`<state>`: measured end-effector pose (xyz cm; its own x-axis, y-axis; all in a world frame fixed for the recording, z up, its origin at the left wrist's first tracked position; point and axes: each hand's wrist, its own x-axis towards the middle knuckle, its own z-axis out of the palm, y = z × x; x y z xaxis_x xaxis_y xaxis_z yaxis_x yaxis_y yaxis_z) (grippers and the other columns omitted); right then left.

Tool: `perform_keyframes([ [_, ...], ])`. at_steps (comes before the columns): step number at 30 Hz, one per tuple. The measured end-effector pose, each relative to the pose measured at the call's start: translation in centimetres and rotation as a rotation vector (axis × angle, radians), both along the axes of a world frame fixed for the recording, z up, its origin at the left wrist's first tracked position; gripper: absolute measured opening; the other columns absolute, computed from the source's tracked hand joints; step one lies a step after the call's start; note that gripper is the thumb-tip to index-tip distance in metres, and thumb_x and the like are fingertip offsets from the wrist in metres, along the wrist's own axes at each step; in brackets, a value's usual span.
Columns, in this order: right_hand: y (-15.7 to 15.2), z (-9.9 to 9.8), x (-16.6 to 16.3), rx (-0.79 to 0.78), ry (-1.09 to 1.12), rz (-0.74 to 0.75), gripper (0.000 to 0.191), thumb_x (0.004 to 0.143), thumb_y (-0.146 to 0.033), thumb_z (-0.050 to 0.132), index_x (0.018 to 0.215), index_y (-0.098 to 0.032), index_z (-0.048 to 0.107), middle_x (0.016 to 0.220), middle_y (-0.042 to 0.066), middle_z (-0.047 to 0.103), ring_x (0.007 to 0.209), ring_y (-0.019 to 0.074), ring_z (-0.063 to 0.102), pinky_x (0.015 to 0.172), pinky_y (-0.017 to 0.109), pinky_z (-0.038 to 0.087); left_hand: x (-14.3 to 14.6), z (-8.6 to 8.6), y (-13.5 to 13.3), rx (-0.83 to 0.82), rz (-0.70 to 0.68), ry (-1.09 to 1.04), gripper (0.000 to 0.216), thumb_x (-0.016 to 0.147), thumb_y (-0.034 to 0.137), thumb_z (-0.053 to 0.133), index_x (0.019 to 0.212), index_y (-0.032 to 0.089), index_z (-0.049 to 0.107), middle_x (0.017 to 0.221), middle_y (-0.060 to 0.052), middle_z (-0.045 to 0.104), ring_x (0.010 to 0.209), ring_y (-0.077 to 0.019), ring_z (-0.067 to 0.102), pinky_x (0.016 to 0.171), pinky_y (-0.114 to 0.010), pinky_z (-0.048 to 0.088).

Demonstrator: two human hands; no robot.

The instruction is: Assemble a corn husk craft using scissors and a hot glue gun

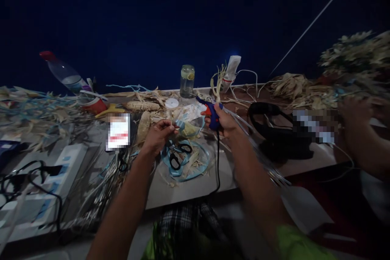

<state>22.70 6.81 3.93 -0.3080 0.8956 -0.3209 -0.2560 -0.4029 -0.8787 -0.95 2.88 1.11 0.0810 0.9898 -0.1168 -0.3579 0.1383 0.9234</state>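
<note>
Blue and orange plastic, a glue gun (214,123) sits above the middle of the worktop (227,168), nozzle towards the back edge, in the right hand (225,121). That grip is clamped round its body, and a black cord (218,162) hangs from it to the near edge. Pale husk strips (218,83) rise just beyond the right thumb; whether the hand holds them too, I cannot tell. Level with the gun, the left hand (161,132) has its grip together, thumb and forefinger meeting at the tips; anything pinched there is too small to make out.

Between the forearms, towards the near edge, black-handled scissors (175,161) lie open-looped among husk scraps (196,164) on a round piece with a light blue rim (208,162). Two bare corn cobs (141,106) rest beyond the left hand, with a white disc (172,103) just beside them. At the back edge stand a lidded glass jar (187,83) and, farther right, a white cup (226,83). Towards the left end lie a phone (118,133), a bundle of thin wires (105,187) and a white power strip (73,164). Another person's forearm (362,144), blurred, reaches in at the right end.
</note>
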Motion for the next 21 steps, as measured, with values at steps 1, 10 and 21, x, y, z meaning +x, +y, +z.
perform_keyframes([
  [1,0.6,0.4,0.3,0.0,0.0,0.042,0.063,0.079,-0.067,0.03,0.09,-0.012,0.057,0.054,-0.002,0.044,0.043,0.0079,0.041,0.043,0.021,0.037,0.0,0.0,0.0,-0.01,-0.002,0.004,0.028,0.056,0.024,0.074,0.072,0.016,0.053,0.07,0.0,0.065,0.06,-0.0091,0.061,0.062,-0.023,0.049],
  [10,5.8,-1.0,0.8,-0.079,-0.197,0.329,0.065,0.083,-0.065,0.02,0.087,-0.012,0.058,0.048,0.0,0.047,0.037,0.0083,0.038,0.038,0.021,0.031,-0.1,0.4,-0.3,-0.049,-0.031,-0.047,0.033,0.05,0.024,0.078,0.067,0.016,0.05,0.059,0.004,0.061,0.06,-0.0113,0.063,0.063,-0.024,0.049],
  [21,10.0,-3.5,-1.3,-0.032,-0.617,0.437,0.068,0.078,-0.068,0.029,0.077,-0.011,0.065,0.049,0.003,0.054,0.036,0.0072,0.041,0.035,0.019,0.03,0.1,-0.3,0.0,-0.001,0.015,-0.087,0.025,0.055,0.024,0.077,0.066,0.014,0.057,0.068,0.001,0.065,0.061,-0.011,0.061,0.066,-0.025,0.046],
])
